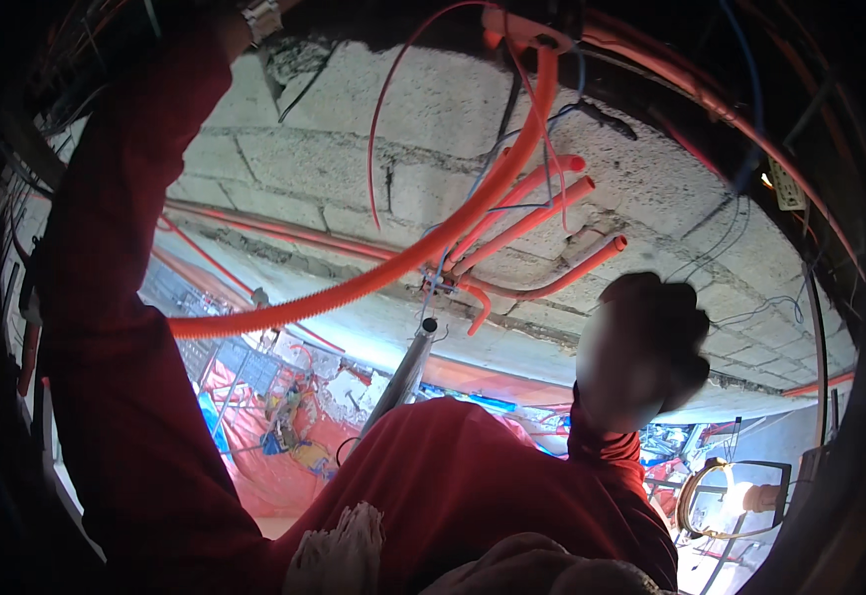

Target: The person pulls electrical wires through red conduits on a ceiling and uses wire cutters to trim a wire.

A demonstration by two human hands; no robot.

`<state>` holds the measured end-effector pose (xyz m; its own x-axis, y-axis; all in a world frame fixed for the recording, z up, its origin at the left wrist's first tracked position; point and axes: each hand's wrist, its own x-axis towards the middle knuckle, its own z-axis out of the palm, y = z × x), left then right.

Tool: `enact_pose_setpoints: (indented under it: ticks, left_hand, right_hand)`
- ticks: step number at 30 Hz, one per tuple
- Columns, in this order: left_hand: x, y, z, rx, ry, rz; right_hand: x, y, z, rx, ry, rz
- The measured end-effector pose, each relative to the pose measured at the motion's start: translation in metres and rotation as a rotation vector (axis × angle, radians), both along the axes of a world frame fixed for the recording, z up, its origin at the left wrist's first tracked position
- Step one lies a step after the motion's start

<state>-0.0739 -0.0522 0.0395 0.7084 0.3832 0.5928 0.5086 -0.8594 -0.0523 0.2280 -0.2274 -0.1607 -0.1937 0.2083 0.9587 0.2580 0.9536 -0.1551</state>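
My left arm, in a red sleeve [106, 327], reaches up to the top left. Its wrist carries a metal-banded watch [260, 20], while the hand beyond is lost in darkness at the picture's edge. An orange corrugated conduit [393, 266] curves down from an orange electrical box [527, 28] and passes behind that sleeve. My right hand [641, 347] is raised at the right in front of the block wall [433, 129]. Its fingers are curled into a fist, dark and partly blurred; whatever they hold, if anything, is hidden. Thin red and blue wires [378, 149] hang beside the conduit.
Several orange pipe ends [552, 203] stick out around a small wired box [441, 281] on the wall. A metal pole [403, 372] stands below them. Rubble and tools [299, 426] lie at the lower left, and a lit work lamp [750, 498] glows at the lower right.
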Motion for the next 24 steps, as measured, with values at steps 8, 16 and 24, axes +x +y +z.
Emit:
enact_pose_setpoints:
  ticks: [8,16,24]
  left_hand:
    - [-0.016,-0.106,-0.031,0.232,0.225,0.269]
    - [-0.018,-0.266,-0.112,0.051,0.281,0.627]
    - [-0.011,-0.308,-0.151,-0.149,0.306,0.698]
  right_hand:
    - [-0.049,-0.046,0.011,-0.237,0.316,0.985]
    - [-0.043,-0.042,0.046,-0.675,0.034,1.525]
    - [-0.043,-0.059,0.046,-1.134,0.141,1.334]
